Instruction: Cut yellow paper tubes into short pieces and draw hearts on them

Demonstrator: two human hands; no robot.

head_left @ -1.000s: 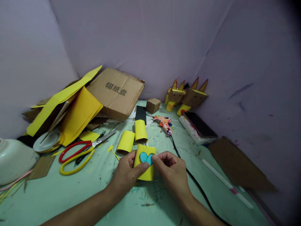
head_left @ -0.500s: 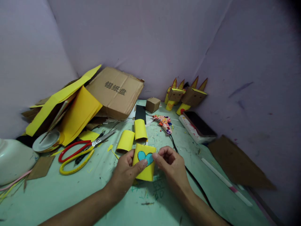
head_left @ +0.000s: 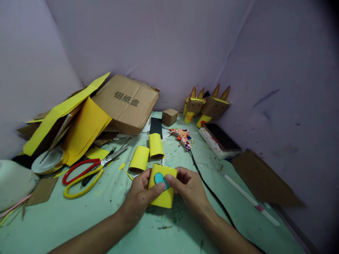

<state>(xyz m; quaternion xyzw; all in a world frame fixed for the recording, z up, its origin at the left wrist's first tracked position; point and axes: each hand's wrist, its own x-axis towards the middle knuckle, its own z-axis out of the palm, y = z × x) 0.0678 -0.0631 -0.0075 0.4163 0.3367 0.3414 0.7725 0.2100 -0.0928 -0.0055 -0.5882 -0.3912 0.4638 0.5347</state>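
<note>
A yellow paper tube (head_left: 161, 202), slightly flattened, is held above the green tabletop between both hands. On its front lies a blue paper heart (head_left: 159, 177), partly covered by my thumbs. My left hand (head_left: 141, 194) grips the tube's left side, thumb across the heart. On the right side, my right hand (head_left: 188, 185) closes around the edge with its thumb pressed on the heart's right lobe; its other fingers are mostly behind the tube. Just beyond stand two more yellow paper tubes, one nearer on the left (head_left: 139, 158) and one farther back (head_left: 156, 144).
Red-and-yellow-handled scissors (head_left: 99, 164) lie left, before yellow card sheets (head_left: 86, 130) and a cardboard box (head_left: 127, 102). A patterned glue gun (head_left: 182, 135) with a black cord lies behind. Horned cardboard figures (head_left: 215, 107), a phone (head_left: 222, 135) and a white stick (head_left: 251, 199) are right.
My right hand has moved in from beside the heart's edge to grip the tube, its thumb now on the heart. The view has shifted slightly.
</note>
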